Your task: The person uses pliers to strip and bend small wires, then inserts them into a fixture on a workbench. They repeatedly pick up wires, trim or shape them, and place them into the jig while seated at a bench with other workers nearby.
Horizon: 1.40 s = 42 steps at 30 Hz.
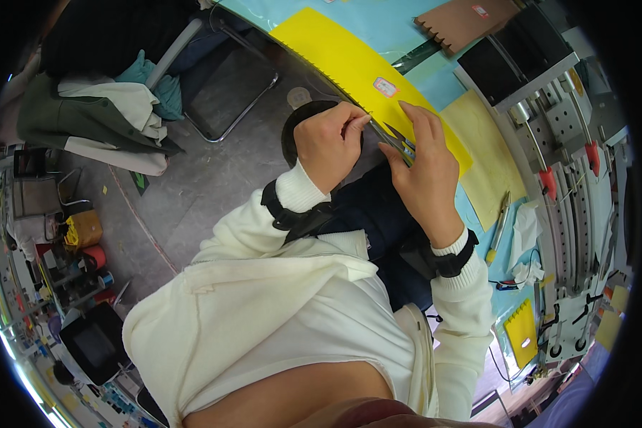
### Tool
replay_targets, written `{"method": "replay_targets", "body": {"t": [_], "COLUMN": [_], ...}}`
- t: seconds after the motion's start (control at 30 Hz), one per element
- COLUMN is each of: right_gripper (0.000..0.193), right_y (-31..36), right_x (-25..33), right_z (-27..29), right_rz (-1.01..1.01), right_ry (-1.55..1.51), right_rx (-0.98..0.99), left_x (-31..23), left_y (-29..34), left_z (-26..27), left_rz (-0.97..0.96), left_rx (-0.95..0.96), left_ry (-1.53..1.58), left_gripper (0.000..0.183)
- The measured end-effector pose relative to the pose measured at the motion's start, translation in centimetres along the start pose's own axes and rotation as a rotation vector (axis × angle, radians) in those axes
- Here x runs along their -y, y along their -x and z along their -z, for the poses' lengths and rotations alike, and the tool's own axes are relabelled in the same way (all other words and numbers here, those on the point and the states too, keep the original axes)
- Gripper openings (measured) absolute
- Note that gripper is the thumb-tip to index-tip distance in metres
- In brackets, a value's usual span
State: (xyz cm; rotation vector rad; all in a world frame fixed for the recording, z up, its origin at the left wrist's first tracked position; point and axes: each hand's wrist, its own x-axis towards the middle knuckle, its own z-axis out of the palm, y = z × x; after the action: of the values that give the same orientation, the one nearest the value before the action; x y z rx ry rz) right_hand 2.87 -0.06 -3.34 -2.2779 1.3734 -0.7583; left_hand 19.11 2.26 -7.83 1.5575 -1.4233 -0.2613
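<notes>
A long yellow sheet (342, 60) lies along the curved near edge of the table, its left side cut into small teeth and a white-and-red label on it. My left hand (332, 143) is pinched closed at that toothed edge; what its fingertips hold, if anything, is too small to make out. Opposite it, my right hand (429, 171) holds small pointed snips (401, 137) between thumb and fingers. Their blades point toward the left fingertips, over the sheet's lower part. The snips' handles are mostly hidden by the right hand.
A tan sheet (485, 157) and a utility knife (501, 225) lie on the blue table covering, right of my hands. A brown toothed piece (464, 25) is at the back. Metal equipment with red-tipped levers (547, 183) lines the right. A metal-framed chair (225, 135) stands at left.
</notes>
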Motion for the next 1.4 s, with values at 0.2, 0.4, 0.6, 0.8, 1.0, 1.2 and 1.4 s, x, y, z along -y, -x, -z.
{"method": "replay_targets", "body": {"t": [0.2,0.4,0.6,0.8,1.0,1.2,1.4], "right_gripper": [0.058,0.08,0.096,0.099,0.088,0.038,0.028], "right_y": [0.2,0.2,0.3,0.2,1.9,7.5,15.1], "right_x": [-0.1,-0.4,-0.7,-0.8,-1.2,-2.6,-6.7], "right_z": [-0.1,-1.2,-2.1,-1.8,1.7,9.8,19.0], "right_rz": [0.012,0.144,0.188,0.194,0.059,-0.093,-0.211], "right_ry": [-0.02,-0.107,0.113,0.062,-0.213,-0.336,-0.223], "right_rx": [-0.014,-0.002,0.077,0.046,-0.191,-0.353,-0.721], "left_x": [-0.8,-1.0,-0.5,0.0,-1.0,-5.3,-16.5], "left_y": [-0.8,-0.5,0.3,0.5,0.5,-0.8,-0.3], "left_z": [1.0,0.8,0.2,0.5,1.7,2.3,-1.2], "left_rz": [-0.022,-0.001,0.089,0.13,0.094,-0.039,-0.115], "left_rx": [0.101,0.08,0.053,0.086,0.061,-0.023,0.408], "left_ry": [-0.095,-0.09,-0.01,0.044,0.028,0.174,0.609], "left_gripper": [0.005,0.004,0.002,0.005,0.01,0.012,0.008]}}
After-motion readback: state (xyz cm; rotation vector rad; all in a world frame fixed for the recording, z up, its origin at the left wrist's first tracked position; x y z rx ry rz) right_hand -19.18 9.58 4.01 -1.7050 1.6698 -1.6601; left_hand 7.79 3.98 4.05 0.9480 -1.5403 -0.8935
